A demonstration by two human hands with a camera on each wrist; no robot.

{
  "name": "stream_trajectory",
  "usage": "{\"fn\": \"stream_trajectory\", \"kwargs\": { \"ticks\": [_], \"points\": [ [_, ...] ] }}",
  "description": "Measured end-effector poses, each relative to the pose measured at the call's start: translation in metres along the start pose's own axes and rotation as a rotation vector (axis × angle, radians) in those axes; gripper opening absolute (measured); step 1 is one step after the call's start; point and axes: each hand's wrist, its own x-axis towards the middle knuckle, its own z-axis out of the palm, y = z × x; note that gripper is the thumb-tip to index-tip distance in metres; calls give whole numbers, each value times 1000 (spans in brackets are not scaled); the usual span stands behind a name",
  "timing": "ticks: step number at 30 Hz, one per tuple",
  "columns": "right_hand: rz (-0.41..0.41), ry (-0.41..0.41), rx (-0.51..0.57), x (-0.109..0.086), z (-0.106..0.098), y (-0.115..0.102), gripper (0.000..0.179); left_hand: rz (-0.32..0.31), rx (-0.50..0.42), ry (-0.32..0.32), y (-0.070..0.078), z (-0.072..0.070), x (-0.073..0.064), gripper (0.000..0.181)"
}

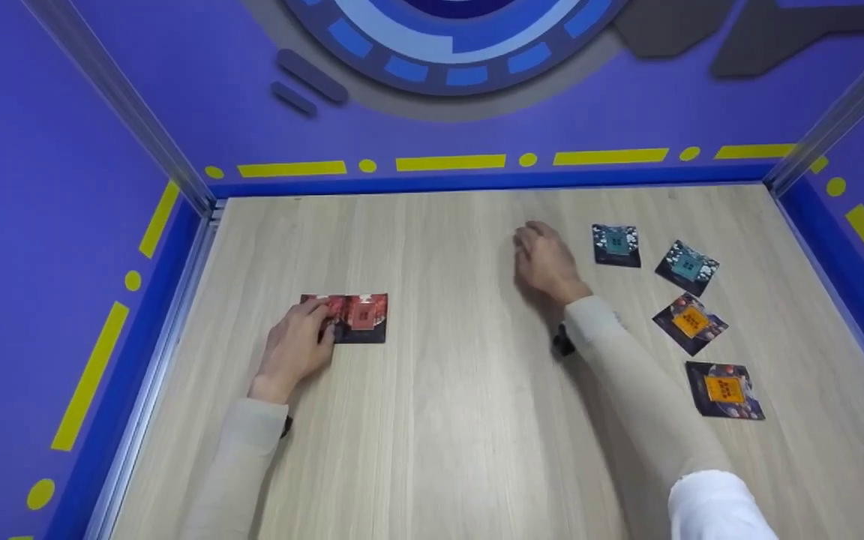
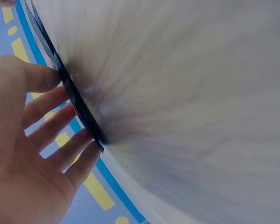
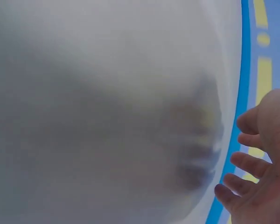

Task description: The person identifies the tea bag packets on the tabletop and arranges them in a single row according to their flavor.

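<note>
My left hand [image 1: 295, 349] rests on the left one of two small flat square red-and-black packets and covers much of it. The other red-and-black packet [image 1: 364, 318] lies right beside it on the table. In the left wrist view, the fairly straight fingers and thumb of that hand [image 2: 42, 135] touch a dark packet [image 2: 77, 100] seen edge-on. My right hand [image 1: 544, 259] is low over the back middle of the table, its fingers loosely bent and holding nothing. Nearest to it is a teal-and-black packet [image 1: 616, 244]. The right wrist view shows the same hand [image 3: 256, 163] with fingers apart.
A second teal-and-black packet [image 1: 688, 267] lies at the right, turned at an angle. Toward the front are two orange-and-black packets, one tilted [image 1: 691, 323] and one closer to me [image 1: 725, 390]. Blue walls [image 1: 432, 135] with yellow marks enclose the wooden table [image 1: 454, 420].
</note>
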Motion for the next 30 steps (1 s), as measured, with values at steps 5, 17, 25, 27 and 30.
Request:
{"fn": "stream_trajectory", "kwargs": {
  "ticks": [5,17,25,27,30],
  "points": [
    [82,82,-7,-4,-17,38,39,0,-6,-4,1,3,0,33],
    [187,88,-55,-21,-50,88,44,9,-14,8,0,0,1,33],
    [191,26,-74,-28,-60,100,50,-4,-13,-3,0,-2,0,34],
    [196,2,-82,-29,-61,102,51,-9,-14,-10,0,-1,0,35],
    [192,-15,-79,-32,-61,103,50,-14,-12,-17,0,-1,-1,36]
  ]
}}
